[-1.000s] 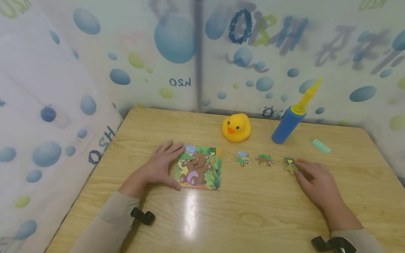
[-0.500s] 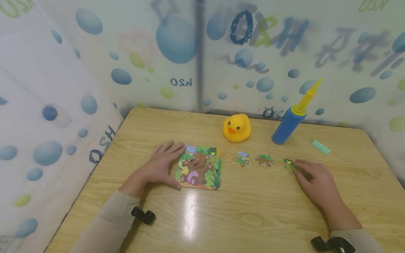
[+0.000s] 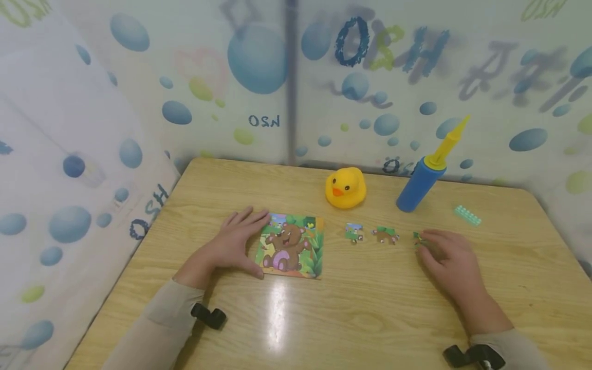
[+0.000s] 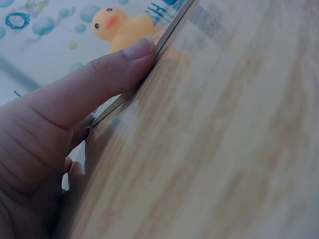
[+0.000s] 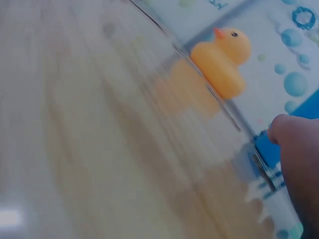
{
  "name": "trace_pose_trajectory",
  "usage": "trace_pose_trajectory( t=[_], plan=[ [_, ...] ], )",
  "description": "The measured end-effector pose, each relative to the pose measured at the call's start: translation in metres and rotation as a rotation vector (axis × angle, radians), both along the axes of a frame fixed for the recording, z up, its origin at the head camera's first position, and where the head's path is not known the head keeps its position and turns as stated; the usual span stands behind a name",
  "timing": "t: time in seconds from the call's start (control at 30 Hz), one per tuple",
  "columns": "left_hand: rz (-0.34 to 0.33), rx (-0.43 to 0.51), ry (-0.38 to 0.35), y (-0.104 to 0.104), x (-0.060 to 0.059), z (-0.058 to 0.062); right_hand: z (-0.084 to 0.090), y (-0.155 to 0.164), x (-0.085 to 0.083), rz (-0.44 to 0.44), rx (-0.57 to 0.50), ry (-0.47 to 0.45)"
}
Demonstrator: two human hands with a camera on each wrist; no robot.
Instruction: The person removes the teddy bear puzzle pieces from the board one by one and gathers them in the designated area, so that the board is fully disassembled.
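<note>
A square bear jigsaw puzzle (image 3: 291, 246) lies flat on the table. My left hand (image 3: 229, 244) rests along its left side, fingers spread at the upper corner and thumb at the lower one. In the left wrist view the thumb (image 4: 107, 74) stretches along a thin edge. At the right, my right hand (image 3: 453, 262) pinches a small green puzzle piece (image 3: 417, 236) between thumb and fingers, which cover most of it. Two loose pieces lie between the hands: a blue-green one (image 3: 354, 232) and a brown-green one (image 3: 386, 235).
Behind the pieces sits a yellow rubber duck (image 3: 346, 188). A blue hand pump (image 3: 418, 186) with a yellow nozzle stands to its right. Farther right lies a mint-green toy brick (image 3: 467, 215). A bubble-patterned wall (image 3: 208, 133) borders the wooden table (image 3: 324, 324) at the back.
My right hand has shifted a little left and closed over the green piece, hiding more of it. My left hand and the puzzle stay in place.
</note>
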State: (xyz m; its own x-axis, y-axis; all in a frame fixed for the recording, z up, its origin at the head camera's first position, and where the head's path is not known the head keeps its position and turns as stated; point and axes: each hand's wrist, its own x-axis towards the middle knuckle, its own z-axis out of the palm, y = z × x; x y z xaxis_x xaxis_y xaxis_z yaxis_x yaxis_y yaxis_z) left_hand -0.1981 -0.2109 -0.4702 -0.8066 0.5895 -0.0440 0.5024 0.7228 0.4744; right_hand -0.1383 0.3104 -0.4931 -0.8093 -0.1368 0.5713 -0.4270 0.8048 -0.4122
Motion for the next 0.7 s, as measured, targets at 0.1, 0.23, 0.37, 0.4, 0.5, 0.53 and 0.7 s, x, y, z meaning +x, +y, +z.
trace_pose_trajectory(
  t=[0.1, 0.23, 0.37, 0.4, 0.5, 0.53, 0.7],
  plan=[
    [-0.003, -0.005, 0.004, 0.000, 0.000, 0.001, -0.001, -0.014, -0.006, 0.059, 0.013, 0.059],
    [-0.003, -0.005, 0.006, 0.000, -0.001, 0.001, 0.001, -0.037, -0.011, 0.128, 0.023, 0.082],
    [0.005, -0.004, 0.002, 0.000, 0.000, 0.001, 0.001, -0.063, -0.014, 0.193, 0.037, 0.056],
    [0.005, -0.005, 0.001, 0.000, 0.000, 0.000, 0.001, -0.069, -0.015, 0.209, 0.040, 0.057],
    [0.003, -0.008, -0.004, 0.000, -0.001, 0.000, 0.000, -0.089, -0.017, 0.265, 0.041, 0.047],
    [0.003, -0.007, -0.004, 0.000, -0.001, 0.000, 0.000, -0.095, -0.018, 0.280, 0.040, 0.050],
    [0.002, 0.000, -0.006, 0.000, -0.001, -0.002, 0.000, -0.125, -0.019, 0.348, 0.036, 0.058]
  ],
)
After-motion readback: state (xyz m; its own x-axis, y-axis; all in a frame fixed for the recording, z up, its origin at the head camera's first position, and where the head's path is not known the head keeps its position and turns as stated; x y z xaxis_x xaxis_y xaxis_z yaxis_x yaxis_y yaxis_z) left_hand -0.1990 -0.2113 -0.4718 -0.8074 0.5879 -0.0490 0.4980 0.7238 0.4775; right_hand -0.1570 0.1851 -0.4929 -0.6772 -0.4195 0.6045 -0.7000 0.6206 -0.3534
